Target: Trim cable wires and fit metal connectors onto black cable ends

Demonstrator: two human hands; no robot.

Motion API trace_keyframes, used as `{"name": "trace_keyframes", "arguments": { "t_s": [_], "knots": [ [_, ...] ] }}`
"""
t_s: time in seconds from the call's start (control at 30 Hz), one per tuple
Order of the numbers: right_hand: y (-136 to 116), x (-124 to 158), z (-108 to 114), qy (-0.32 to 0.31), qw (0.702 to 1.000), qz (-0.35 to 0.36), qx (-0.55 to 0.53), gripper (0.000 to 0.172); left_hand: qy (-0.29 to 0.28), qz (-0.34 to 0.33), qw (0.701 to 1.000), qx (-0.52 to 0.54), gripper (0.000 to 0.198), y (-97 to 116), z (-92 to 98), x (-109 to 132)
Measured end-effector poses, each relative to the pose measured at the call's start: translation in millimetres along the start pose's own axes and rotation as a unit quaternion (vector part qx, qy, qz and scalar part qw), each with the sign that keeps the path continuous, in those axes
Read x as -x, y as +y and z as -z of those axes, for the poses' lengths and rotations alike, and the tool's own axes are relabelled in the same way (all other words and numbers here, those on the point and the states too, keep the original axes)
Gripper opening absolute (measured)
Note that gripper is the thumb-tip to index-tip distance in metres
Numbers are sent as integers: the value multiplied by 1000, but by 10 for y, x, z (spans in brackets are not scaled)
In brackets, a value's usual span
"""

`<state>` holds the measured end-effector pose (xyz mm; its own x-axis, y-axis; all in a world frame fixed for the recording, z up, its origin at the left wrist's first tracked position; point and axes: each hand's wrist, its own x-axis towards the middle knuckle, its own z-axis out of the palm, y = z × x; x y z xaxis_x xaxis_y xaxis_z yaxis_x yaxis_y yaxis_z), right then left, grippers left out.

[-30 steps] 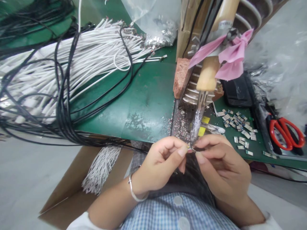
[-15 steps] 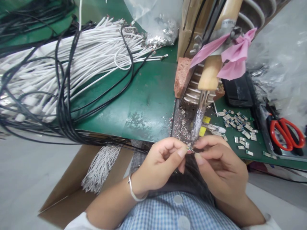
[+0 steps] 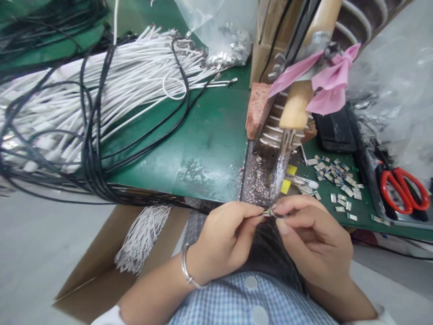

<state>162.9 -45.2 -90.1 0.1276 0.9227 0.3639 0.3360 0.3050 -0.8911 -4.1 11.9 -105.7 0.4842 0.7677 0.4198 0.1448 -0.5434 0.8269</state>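
Just past the table's front edge, my left hand (image 3: pixel 226 234) pinches a black cable's end with fine coloured wires (image 3: pixel 266 212) showing at the fingertips. My right hand (image 3: pixel 314 234) meets it from the other side, thumb and forefinger closed around a thin wire (image 3: pixel 274 215); its exact kind is too small to tell. Right above the fingertips, the silvery, crusted tip of a soldering iron (image 3: pixel 278 174) points down at them. Its wooden handle rests in a coiled metal holder (image 3: pixel 270 131), and a pink cloth strip (image 3: pixel 334 81) is tied around it.
White cables (image 3: pixel 135 85) and looped black cables (image 3: pixel 91 158) cover the table's left. Several small metal connectors (image 3: pixel 334 171), tweezers (image 3: pixel 304 181) and red-handled scissors (image 3: pixel 404 189) lie right. A brick (image 3: pixel 256 110) props the holder. Below left stands a cardboard box (image 3: pixel 98 253) with white cables.
My left hand has turned, its thumb dropping below the forefinger, so the coloured wires show more. My right hand has shifted only slightly. The soldering iron has stayed in place.
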Motion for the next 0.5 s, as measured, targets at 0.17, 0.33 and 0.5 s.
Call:
{"name": "trace_keyframes", "arguments": {
  "t_s": [0.17,0.33,0.5],
  "knots": [
    [4,22,6,-1,1000,-6,12,22,-10,-89,991,-101,25,-46,-7,34],
    [-6,24,-13,13,1000,-10,19,22,2,-145,974,-176,26,-49,5,25],
    [-28,14,-38,25,999,-25,24,23,11,-165,965,-205,25,-20,21,-30]
  ]
}}
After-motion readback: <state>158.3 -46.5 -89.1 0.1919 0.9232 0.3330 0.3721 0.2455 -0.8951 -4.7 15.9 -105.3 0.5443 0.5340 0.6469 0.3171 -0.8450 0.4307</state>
